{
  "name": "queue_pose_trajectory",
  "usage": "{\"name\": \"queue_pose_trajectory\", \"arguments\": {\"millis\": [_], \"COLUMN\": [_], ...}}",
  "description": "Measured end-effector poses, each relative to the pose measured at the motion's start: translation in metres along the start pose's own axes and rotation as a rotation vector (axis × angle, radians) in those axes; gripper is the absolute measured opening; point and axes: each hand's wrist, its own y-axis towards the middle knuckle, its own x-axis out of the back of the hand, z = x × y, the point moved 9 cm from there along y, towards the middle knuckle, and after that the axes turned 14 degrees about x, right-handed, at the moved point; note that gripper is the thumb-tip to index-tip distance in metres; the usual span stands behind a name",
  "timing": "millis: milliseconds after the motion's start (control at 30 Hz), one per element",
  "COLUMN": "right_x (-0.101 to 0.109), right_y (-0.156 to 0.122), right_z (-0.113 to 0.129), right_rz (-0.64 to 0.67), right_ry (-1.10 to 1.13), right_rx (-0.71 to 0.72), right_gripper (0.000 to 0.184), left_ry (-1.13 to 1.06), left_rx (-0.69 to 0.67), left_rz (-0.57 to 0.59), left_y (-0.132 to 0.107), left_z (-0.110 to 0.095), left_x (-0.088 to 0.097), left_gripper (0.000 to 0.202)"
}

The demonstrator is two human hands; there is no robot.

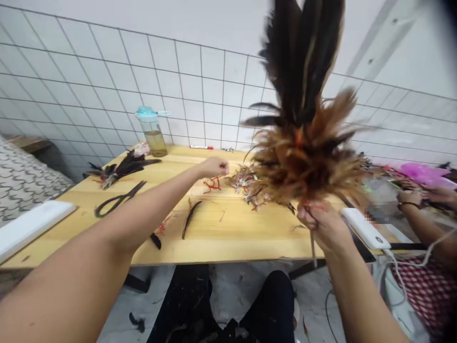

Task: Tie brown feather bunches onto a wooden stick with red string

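Observation:
My right hand (321, 224) grips the base of a large bundle of brown and black feathers (303, 143), held upright above the table's front edge. A thin stick (313, 247) pokes out below my fist. My left hand (214, 167) hangs closed over the wooden table (250, 238), just above a tangle of red thread (213, 185). A pile of loose tan feathers (246, 188) lies to its right. Black scissors (117, 200) and a bunch of dark feathers (121, 169) lie further left.
A plastic bottle with amber liquid (153, 133) and a marker (202, 147) stand at the table's back edge, by a tiled wall. A white flat device (366, 227) lies at the right. A co-worker's hands (410, 196) work beyond it, near pink plastic (421, 174).

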Motion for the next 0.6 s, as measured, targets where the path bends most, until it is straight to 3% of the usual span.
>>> {"name": "queue_pose_trajectory", "arguments": {"millis": [100,200,300,333,433,500,600], "right_x": [-0.013,-0.028,-0.048,-0.057,-0.084,-0.099,-0.105], "right_y": [0.006,0.007,0.007,0.008,0.01,0.012,0.013], "right_z": [-0.017,-0.026,-0.028,-0.027,-0.019,-0.01,0.001], "right_rz": [-0.037,-0.018,0.024,0.043,0.098,0.126,0.129], "right_ry": [0.291,0.39,0.446,0.467,0.546,0.586,0.598], "right_rx": [-0.197,-0.315,-0.347,-0.347,-0.339,-0.335,-0.319], "right_gripper": [0.034,0.033,0.036,0.036,0.038,0.039,0.04], "left_ry": [0.123,0.171,-0.002,-0.1,-0.335,-0.451,-0.65], "left_rx": [0.02,0.006,-0.193,-0.285,-0.473,-0.529,-0.483], "left_rz": [0.102,0.018,-0.18,-0.188,-0.071,0.106,0.224], "left_y": [-0.008,-0.019,-0.042,-0.051,-0.072,-0.08,-0.084], "left_z": [0.024,0.032,-0.003,-0.02,-0.069,-0.091,-0.095], "left_x": [-0.04,-0.044,-0.028,-0.027,-0.041,-0.061,-0.077], "left_gripper": [0.015,0.024,0.043,0.046,0.04,0.033,0.032]}}
